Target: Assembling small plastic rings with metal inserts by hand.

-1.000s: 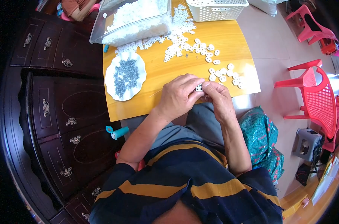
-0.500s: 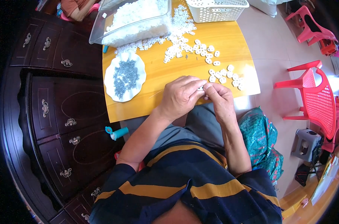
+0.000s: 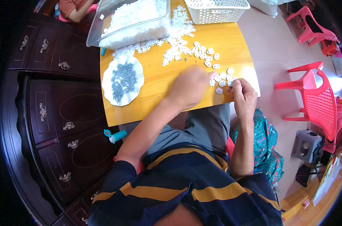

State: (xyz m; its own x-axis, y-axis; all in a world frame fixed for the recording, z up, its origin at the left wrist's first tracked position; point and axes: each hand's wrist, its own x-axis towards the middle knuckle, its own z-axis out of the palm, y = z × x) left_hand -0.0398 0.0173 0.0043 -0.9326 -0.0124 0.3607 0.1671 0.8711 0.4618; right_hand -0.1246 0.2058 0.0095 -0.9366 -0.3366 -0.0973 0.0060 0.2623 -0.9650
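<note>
My left hand is smeared by motion over the wooden table, one finger reaching toward a cluster of small white plastic pieces with holes. What it holds, if anything, cannot be made out. At the right side of that cluster is my right hand, its thumb and fingers drawn together beside the pieces. Whatever sits between those fingertips is hidden. One white piece lies at the near side of the cluster. A scalloped white plate at the left carries many small dark metal screws or pins.
A clear bin heaped with white pieces stands at the back, next to a perforated cream basket. Loose pieces spread between them. Dark drawers border the left; a pink chair and a green bag are at the right.
My hands, together over the table's near edge before, are now apart. The right has moved right to the cluster of pieces; a white piece now lies at its near side.
</note>
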